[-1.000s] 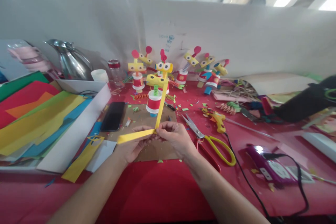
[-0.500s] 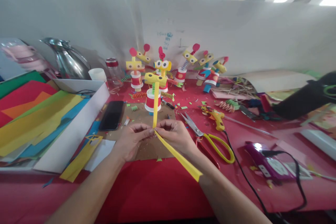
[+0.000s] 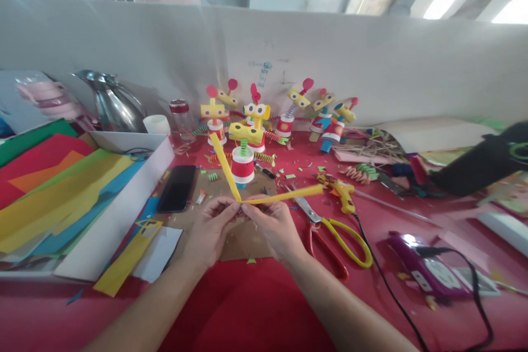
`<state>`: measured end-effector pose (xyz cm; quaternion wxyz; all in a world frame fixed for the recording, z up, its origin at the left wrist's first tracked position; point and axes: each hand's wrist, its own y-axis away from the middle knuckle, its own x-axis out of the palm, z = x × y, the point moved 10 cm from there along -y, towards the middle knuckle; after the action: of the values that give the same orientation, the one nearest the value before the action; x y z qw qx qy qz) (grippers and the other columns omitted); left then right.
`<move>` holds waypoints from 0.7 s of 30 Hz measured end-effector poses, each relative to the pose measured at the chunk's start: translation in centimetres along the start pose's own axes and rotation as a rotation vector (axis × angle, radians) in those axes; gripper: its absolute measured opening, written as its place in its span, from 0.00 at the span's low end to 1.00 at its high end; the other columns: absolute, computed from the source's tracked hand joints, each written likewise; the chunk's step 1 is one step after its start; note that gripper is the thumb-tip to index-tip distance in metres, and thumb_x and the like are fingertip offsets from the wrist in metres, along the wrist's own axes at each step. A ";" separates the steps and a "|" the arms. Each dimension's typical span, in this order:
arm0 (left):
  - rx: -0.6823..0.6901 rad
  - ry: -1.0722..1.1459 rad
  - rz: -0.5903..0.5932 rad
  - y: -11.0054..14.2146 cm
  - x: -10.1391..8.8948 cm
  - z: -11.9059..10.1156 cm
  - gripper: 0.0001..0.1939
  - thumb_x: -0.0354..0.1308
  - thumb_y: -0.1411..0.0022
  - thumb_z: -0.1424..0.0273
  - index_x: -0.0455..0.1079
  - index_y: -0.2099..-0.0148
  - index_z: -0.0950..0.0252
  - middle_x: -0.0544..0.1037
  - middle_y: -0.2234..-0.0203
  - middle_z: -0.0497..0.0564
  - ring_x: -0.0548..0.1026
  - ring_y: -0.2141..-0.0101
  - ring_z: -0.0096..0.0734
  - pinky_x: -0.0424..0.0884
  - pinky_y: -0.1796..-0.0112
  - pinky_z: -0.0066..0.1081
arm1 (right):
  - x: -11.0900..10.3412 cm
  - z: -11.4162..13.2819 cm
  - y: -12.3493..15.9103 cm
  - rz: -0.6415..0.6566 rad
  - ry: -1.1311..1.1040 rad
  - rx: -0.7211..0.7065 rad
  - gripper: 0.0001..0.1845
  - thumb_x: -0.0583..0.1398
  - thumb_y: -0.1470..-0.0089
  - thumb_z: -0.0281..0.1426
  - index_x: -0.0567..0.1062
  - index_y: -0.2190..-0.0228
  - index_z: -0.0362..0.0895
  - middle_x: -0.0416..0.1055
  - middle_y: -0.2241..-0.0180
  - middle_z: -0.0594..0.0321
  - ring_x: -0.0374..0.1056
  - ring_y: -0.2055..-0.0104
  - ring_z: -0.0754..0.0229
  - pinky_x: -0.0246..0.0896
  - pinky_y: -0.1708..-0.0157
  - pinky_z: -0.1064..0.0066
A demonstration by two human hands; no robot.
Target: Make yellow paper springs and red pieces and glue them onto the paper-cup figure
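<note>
My left hand (image 3: 213,228) and my right hand (image 3: 275,231) meet over the brown board, thumbs side by side. Between them they pinch yellow paper strips (image 3: 284,196) where two lengths join at a corner. One length rises up and to the left; the other points right, above my right hand. Just behind the hands stands a paper-cup figure (image 3: 243,168) with a yellow tube head, a green folded neck and folded-paper arms. Whether the strips are folded over each other under my thumbs is hidden.
Scissors (image 3: 322,220) and a yellow glue gun (image 3: 343,198) lie right, with a purple device (image 3: 429,267) beyond. Left are a phone (image 3: 177,188) and a white box (image 3: 119,214) of coloured paper. Several finished-looking cup figures (image 3: 284,125) stand behind; a steel jug (image 3: 113,104) is back left.
The strip length that hung down over my right forearm now points right above my right hand. The upright length has tilted left. Both hands keep their pinch at the join.
</note>
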<state>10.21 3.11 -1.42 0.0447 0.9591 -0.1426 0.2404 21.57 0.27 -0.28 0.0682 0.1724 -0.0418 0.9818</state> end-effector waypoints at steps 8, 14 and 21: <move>-0.047 -0.099 -0.045 -0.2 -1.0 -0.3 0.08 0.70 0.52 0.68 0.76 0.71 0.66 0.77 0.77 0.46 0.74 0.75 0.21 0.69 0.71 0.21 | -0.2 -0.3 -0.2 -0.018 0.095 0.094 0.06 0.65 0.59 0.33 0.78 0.78 0.43 0.73 0.79 0.67 0.65 0.76 0.66 0.63 0.70 0.72; -0.092 -0.083 -0.059 -0.1 -0.8 0.3 0.10 0.71 0.54 0.68 0.77 0.70 0.66 0.79 0.76 0.48 0.76 0.74 0.23 0.71 0.70 0.23 | -0.7 -0.5 -0.3 -0.044 0.070 0.116 0.07 0.65 0.59 0.34 0.77 0.78 0.43 0.73 0.79 0.66 0.65 0.75 0.66 0.62 0.70 0.71; -0.100 -0.129 -0.046 0.1 -0.6 0.4 0.09 0.70 0.54 0.68 0.76 0.72 0.67 0.78 0.78 0.48 0.73 0.76 0.21 0.67 0.73 0.21 | -0.8 -0.2 -0.4 -0.043 0.116 0.086 0.05 0.64 0.58 0.33 0.76 0.78 0.43 0.72 0.78 0.67 0.65 0.75 0.66 0.61 0.71 0.71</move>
<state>9.82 3.14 -2.09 0.0887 0.9722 -0.1352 0.1694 22.27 0.54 -0.73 0.0840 0.1188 0.0079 0.9893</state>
